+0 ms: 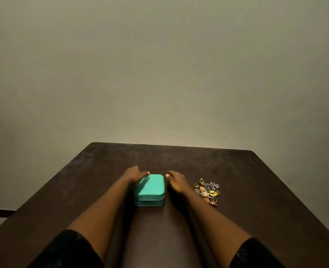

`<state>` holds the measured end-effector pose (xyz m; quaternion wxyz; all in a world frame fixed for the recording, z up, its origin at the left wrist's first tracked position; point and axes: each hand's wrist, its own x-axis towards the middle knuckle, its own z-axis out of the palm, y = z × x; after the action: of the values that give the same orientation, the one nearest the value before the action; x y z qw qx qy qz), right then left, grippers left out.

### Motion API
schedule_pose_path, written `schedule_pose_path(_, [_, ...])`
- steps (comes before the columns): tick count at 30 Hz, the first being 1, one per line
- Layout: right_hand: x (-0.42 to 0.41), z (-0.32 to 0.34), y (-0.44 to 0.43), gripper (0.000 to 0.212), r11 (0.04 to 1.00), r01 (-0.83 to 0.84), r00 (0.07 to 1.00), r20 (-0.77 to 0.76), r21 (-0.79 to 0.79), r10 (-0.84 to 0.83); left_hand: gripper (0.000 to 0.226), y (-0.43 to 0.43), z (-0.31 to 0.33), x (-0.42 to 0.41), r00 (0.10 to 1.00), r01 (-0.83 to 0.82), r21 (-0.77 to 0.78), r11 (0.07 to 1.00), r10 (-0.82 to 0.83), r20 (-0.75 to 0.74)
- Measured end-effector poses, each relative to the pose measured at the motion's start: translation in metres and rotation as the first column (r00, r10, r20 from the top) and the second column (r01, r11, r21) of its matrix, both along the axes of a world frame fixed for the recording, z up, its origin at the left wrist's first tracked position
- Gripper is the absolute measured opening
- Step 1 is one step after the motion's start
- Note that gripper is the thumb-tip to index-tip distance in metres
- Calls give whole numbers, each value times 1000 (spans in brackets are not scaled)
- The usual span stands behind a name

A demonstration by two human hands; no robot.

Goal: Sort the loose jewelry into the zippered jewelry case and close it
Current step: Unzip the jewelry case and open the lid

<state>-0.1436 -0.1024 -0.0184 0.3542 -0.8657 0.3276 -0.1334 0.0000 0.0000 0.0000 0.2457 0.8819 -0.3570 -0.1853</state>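
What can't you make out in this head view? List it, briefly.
Head view only:
- Inside of the jewelry case: lid shut.
- Zipper pull: too small to find.
- Single pieces in the jewelry pile: small, blurred, overlapping.
- Fingers of the left hand: hidden behind the hand's back, so its grip on the case is unclear.

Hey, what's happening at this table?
A person has both bare forearms stretched over a dark brown table. Between the hands sits a small turquoise rectangular zippered case, which looks zipped closed. The left hand is at its far left corner and the right hand lies just beside its right side; neither clearly grasps it. A heap of loose gold and silver metal jewelry lies on the table further right, outside the case.
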Motion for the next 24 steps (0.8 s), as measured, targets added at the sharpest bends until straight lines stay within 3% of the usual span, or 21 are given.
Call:
schedule_pose_path(6, [-8, -10, -1, 34, 985, 111, 991, 59, 133, -120, 73, 10, -29, -13, 985, -72, -142, 987, 48, -168])
schedule_pose_path(13, [15, -9, -6, 39, 964, 23, 994, 100, 265, -51, 43, 4, -38, -12, 949, -179, -360, 916, 65, -307])
schedule_pose_path(18, [28, -7, -5, 36, 879, -17, 983, 169, 476, -73, 36, 3, -44, -8, 919, -206, -446, 871, 15, -394])
schedule_pose_path(20, [32, -7, -11, 37, 872, -42, 989, 146, 487, -34, 38, 1, -44, -6, 908, -217, -453, 865, 8, -420])
schedule_pose_path(24, [35, -1, -23, 35, 930, -105, 994, 12, 352, 108, 39, -3, -48, -2, 892, -241, -464, 852, 6, -452])
